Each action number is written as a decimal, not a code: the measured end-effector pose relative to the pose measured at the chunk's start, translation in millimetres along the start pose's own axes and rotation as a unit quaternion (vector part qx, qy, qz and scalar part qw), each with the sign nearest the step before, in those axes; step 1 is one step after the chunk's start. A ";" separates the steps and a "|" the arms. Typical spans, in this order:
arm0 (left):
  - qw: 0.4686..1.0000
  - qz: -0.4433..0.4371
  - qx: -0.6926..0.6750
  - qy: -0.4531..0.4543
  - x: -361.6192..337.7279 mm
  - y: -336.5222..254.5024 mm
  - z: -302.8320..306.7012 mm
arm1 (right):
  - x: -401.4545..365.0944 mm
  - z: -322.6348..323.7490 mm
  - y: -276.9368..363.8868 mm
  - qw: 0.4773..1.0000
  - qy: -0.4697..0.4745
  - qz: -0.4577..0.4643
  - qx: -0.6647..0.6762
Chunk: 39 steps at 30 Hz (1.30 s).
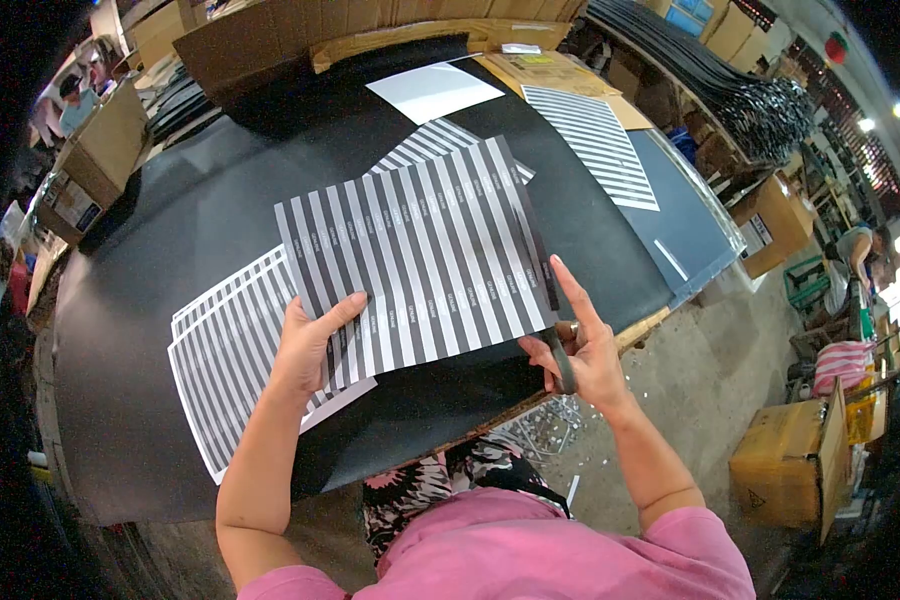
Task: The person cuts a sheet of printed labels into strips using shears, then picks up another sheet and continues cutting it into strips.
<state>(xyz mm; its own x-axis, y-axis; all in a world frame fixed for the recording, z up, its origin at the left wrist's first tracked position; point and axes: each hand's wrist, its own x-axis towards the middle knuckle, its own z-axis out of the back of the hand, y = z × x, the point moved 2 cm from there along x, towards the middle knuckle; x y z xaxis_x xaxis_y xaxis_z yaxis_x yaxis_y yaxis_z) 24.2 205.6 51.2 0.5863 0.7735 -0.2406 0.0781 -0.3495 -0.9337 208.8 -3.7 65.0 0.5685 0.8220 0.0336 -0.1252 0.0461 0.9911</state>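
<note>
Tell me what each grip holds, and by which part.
Left grip: a printed striped sheet, by its left edge near the lower corner. Right grip: scissors, by the handles.

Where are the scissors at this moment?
In the head view, the scissors are in the right hand, at the near right corner of the held striped sheet.

Scissors (567, 372) are right of the sheet (415, 260) above the table (120, 340).

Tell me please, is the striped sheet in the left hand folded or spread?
Spread: the striped sheet shows its broad face, corners far apart; the left hand grips one side.
</note>
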 end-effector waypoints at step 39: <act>0.997 0.016 0.056 0.053 -10.8 -4.2 -5.3 | 2.4 11.8 -12.1 0.997 -0.007 -0.036 0.065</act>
<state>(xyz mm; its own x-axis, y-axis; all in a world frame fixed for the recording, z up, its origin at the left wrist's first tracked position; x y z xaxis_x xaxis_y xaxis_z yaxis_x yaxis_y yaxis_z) 21.8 195.9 59.1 0.6691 0.7011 -0.2465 -0.0284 -0.3073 -0.9512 221.3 -9.0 54.6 0.5843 0.8107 -0.0371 0.0217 0.0300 0.9993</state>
